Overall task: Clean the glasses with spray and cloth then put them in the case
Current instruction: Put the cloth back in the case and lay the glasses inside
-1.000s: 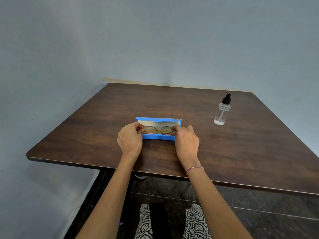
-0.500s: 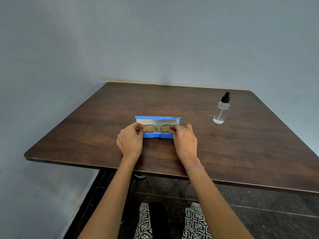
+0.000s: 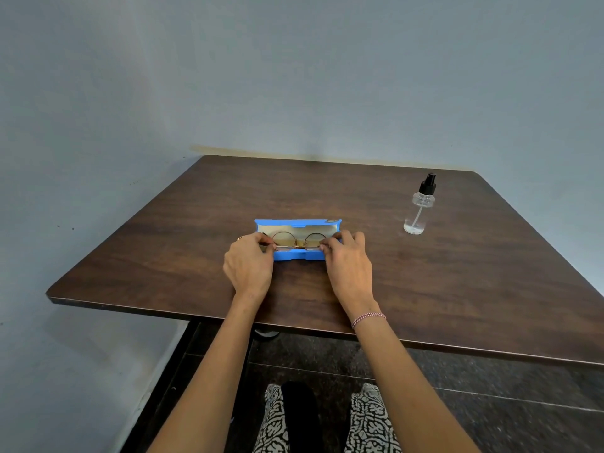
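Observation:
A blue glasses case [image 3: 295, 255] lies open on the brown table [image 3: 196, 223], lid up toward the far side, with a tan lining. Thin round-rimmed glasses [image 3: 299, 240] sit in the case opening. My left hand [image 3: 249, 263] pinches the left end of the frame, and my right hand [image 3: 349, 261] pinches the right end. A clear spray bottle [image 3: 419, 207] with a black pump top stands upright to the far right, apart from both hands. No cloth is in view.
The table's near edge [image 3: 163, 313] runs just below my wrists, and grey walls close in behind and to the left. Dark floor and my patterned trouser legs [image 3: 327, 420] show below the table.
The glasses have tipped more upright in the case, so both round rims now show against the lining. My hands stay at the two ends of the frame.

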Demonstrator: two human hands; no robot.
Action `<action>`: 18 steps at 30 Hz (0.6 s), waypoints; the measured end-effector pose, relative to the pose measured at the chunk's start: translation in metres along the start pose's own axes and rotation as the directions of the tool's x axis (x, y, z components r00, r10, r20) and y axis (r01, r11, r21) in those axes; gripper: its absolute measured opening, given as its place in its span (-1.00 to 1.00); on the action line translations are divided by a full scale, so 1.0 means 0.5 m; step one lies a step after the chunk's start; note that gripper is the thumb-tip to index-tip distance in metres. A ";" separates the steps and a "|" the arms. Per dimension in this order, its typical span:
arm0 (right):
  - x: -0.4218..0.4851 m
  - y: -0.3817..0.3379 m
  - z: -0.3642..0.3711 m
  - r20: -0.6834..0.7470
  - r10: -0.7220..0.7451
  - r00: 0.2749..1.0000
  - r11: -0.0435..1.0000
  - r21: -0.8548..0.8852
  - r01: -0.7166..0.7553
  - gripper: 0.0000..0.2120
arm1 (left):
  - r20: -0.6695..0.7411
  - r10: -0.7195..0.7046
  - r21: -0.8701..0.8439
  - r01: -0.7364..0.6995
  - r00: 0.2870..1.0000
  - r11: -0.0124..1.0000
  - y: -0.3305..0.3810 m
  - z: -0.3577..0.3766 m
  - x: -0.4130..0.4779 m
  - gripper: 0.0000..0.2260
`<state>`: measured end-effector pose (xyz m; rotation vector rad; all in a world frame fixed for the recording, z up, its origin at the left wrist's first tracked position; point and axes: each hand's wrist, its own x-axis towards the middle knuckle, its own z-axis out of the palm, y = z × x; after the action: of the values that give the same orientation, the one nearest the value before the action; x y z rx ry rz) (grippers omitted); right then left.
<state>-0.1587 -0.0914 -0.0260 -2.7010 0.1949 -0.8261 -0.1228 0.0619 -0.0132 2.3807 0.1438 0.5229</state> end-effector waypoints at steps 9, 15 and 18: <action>0.015 0.011 -0.024 -0.206 0.062 0.977 0.958 0.286 -0.001 -0.75 | -0.223 0.142 -0.053 -0.157 0.964 0.986 0.006 -0.046 -0.008 -0.94; 0.060 0.011 -0.031 -0.058 -0.060 0.997 0.957 0.281 0.074 -0.59 | -0.170 0.289 -0.090 -0.307 0.942 0.948 0.022 -0.033 0.029 -0.72; 0.071 0.022 -0.020 0.157 -0.087 0.984 0.973 0.224 0.050 -0.56 | 0.019 0.348 -0.050 -0.347 0.937 0.936 0.022 -0.015 0.039 -0.65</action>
<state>-0.1355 -0.1119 -0.0029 -2.5614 -0.0270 -0.5980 -0.1086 0.0628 0.0055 2.3764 -0.3064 0.6483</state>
